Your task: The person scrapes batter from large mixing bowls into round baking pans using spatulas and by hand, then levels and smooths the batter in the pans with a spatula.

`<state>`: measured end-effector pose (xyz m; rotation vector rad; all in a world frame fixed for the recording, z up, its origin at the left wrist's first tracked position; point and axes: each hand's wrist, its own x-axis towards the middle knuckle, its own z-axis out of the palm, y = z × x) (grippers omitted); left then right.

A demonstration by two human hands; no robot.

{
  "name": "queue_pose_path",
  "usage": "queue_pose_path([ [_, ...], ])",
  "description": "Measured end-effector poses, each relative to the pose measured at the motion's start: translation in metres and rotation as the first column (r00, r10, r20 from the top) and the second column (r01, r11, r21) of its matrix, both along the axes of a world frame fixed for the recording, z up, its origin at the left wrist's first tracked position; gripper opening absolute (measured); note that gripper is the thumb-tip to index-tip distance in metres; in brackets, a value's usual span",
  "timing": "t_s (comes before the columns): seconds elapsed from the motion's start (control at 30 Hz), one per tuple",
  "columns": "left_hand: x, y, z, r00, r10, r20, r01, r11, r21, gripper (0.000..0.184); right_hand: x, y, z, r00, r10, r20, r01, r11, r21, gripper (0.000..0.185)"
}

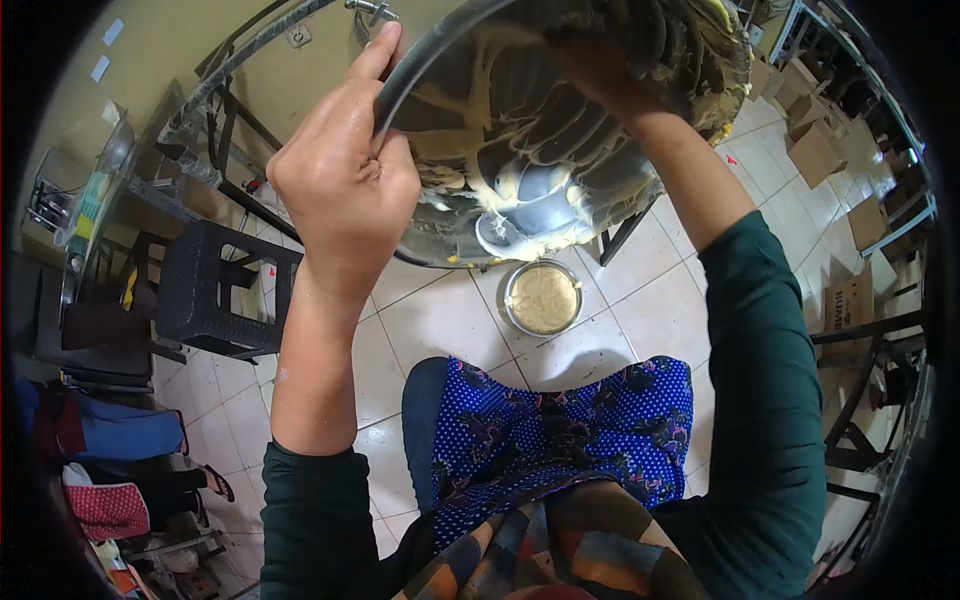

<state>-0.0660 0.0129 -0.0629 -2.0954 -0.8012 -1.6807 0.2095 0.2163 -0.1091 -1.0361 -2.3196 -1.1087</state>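
A large metal mixing bowl (545, 195) is tipped toward me, its inner wall smeared with pale yellow batter. My left hand (345, 180) is closed around the bowl's rim on the left, thumb inside and index finger stretched along the outside. Deep in the bowl is my right hand (605, 75), dark and blurred against the far wall. Its fingers cannot be made out, nor whether they hold anything. Below the bowl, a round metal pan (512, 312) on the floor contains pale yellow batter (543, 298).
A black plastic stool (225, 285) stands to the left, near a metal frame (235, 105). Cardboard boxes (815, 150) and shelving (880, 85) line the right side. Another person's blue-clothed leg (125, 425) shows at lower left. The floor is pale tile (430, 305).
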Motion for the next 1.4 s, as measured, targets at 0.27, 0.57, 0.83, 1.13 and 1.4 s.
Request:
queue_pose_path([
  [0.27,-0.002,-0.002,0.001,0.999,0.038,-0.022,-0.038,0.999,0.004,0.033,-0.025,-0.025,-0.036,1.0,0.007,0.01,-0.004,0.967,-0.256,0.022],
  [0.57,-0.002,-0.003,0.0,1.0,0.02,0.003,-0.02,1.0,0.0,0.033,-0.064,-0.033,-0.041,0.988,-0.119,-0.099,0.09,0.96,-0.264,0.021],
  [0.83,0.0,-0.002,-0.003,0.998,0.06,-0.026,-0.06,0.998,-0.026,0.04,-0.046,0.01,0.026,0.913,-0.19,-0.36,0.173,0.982,-0.081,0.024],
  [1.13,-0.003,-0.003,-0.01,0.995,0.1,0.011,-0.099,0.992,-0.074,0.049,-0.052,0.005,0.035,0.949,-0.147,-0.278,0.149,0.989,-0.014,0.019],
  [1.4,-0.014,0.0,-0.018,0.989,0.146,0.032,-0.141,0.981,-0.132,0.028,-0.147,-0.027,0.004,0.975,0.194,0.108,-0.2,0.979,0.046,0.021],
])
